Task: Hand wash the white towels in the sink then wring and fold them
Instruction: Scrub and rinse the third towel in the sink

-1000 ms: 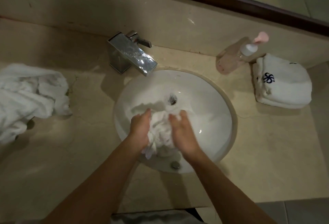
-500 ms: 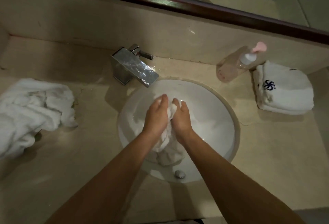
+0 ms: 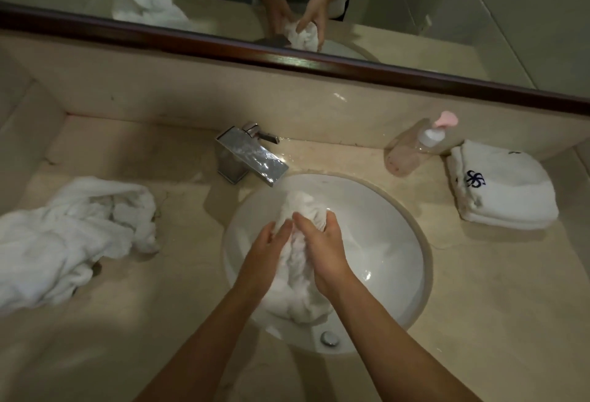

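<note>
A wet white towel (image 3: 302,298) is bunched into a long wad in the round white sink (image 3: 386,242). My left hand (image 3: 265,256) presses and holds the wad from the left. My right hand (image 3: 323,250) grips it from the right, fingers curled over its upper part. The towel's top end sticks out beyond my fingertips, just below the spout of the chrome faucet (image 3: 252,159). The reflection in the mirror (image 3: 447,12) shows both hands wrapped round the towel. No running water is visible.
A crumpled heap of white towels (image 3: 73,235) lies on the beige counter to the left of the sink. A folded white towel with a blue logo (image 3: 501,187) sits at the right, behind it a pump bottle (image 3: 418,146) with a pink top. The wall and mirror frame are close behind.
My hands moved from the near side of the basin toward the faucet, closing together on the towel and gathering it into a wad. The view tilted up, bringing the mirror into sight.
</note>
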{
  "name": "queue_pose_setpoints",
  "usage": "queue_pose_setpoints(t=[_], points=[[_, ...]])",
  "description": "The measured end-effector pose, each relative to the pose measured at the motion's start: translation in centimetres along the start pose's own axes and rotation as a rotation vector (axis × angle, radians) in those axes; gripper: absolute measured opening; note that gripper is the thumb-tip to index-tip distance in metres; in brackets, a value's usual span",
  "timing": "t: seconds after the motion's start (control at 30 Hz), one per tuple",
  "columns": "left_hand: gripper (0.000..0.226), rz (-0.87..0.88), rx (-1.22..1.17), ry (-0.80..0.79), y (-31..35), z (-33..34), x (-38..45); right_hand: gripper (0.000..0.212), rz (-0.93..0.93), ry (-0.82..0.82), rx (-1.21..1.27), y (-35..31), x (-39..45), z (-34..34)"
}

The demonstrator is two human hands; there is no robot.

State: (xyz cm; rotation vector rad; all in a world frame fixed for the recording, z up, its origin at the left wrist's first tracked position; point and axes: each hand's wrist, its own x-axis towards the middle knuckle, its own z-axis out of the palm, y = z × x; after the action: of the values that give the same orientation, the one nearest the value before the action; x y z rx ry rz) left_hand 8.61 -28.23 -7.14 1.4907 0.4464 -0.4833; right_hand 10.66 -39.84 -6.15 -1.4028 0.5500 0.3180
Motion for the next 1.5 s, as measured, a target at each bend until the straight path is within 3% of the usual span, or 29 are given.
queue_pose_setpoints(t=[0.17,0.2,0.33,0.43,0.5,0.6,0.73,0.8,0.83,0.9,0.93,1.0,1.07,1.23,1.37,1.43,1.5], points=[[0.032,0.081,-0.111,-0.087,0.1,-1.8,-0.7,0.012,-0.077,-0.202,-0.257,-2.1,-0.1,-0.3],[0.032,0.103,-0.110,-0.102,0.3,-2.3,-0.6,0.005,-0.054,-0.250,-0.249,-2.5,-0.1,-0.7],[0.044,0.161,0.187,-0.142,-0.4,-3.8,0.5,0.018,-0.023,-0.375,-0.372,-2.6,0.1,-2.1],[0.036,0.303,0.466,0.067,-1.1,-3.4,1.3,0.009,-0.195,-0.265,-0.539,-1.0,0.4,-2.3],[0.040,0.397,0.708,0.244,-1.8,-2.9,1.8,0.014,-0.218,-0.145,-0.405,0.2,0.0,-2.0],[0.027,0.269,0.798,0.371,-2.4,-2.7,1.5,0.013,-0.060,-0.109,-0.103,2.7,-0.5,-1.8],[0.025,-0.027,0.483,0.065,-4.0,-2.8,2.0,0.023,0.047,-0.189,-0.278,5.1,-0.5,-2.2],[0.022,-0.173,0.286,0.043,-4.2,-2.5,2.1,0.034,-0.149,-0.208,-0.608,5.5,0.2,-3.0],[0.019,-0.210,0.225,0.077,-4.4,-2.2,2.2,0.031,-0.298,-0.298,-0.859,5.8,0.6,-3.3],[0.024,-0.246,0.222,0.306,-5.4,-1.5,3.1,0.017,-0.490,-0.608,-1.274,6.5,0.7,-3.2],[0.024,-0.259,0.227,0.427,-5.4,-0.8,3.3,0.020,-0.611,-0.727,-1.380,7.1,0.6,-3.0],[0.027,-0.332,0.073,0.452,-5.0,0.4,3.5,0.031,-0.809,-0.863,-1.432,8.2,1.0,-3.0],[0.033,-0.370,-0.021,0.369,-4.9,1.4,3.9,0.033,-0.746,-0.821,-1.212,7.9,1.4,-2.7],[0.026,-0.479,-0.300,0.287,-5.3,0.8,5.4,0.024,-0.096,-0.377,-0.411,4.9,1.4,-1.1],[0.052,-0.467,-0.620,0.229,-5.4,-0.3,7.5,0.022,-0.155,-0.096,-0.341,3.0,2.6,0.4],[0.032,-0.424,-0.636,0.281,-3.7,-1.0,7.9,0.017,-0.218,0.042,-0.296,0.5,4.1,1.1],[0.016,-0.388,-0.660,0.227,-1.9,-1.5,7.6,0.005,-0.303,0.064,-0.288,-3.1,6.0,1.6]])
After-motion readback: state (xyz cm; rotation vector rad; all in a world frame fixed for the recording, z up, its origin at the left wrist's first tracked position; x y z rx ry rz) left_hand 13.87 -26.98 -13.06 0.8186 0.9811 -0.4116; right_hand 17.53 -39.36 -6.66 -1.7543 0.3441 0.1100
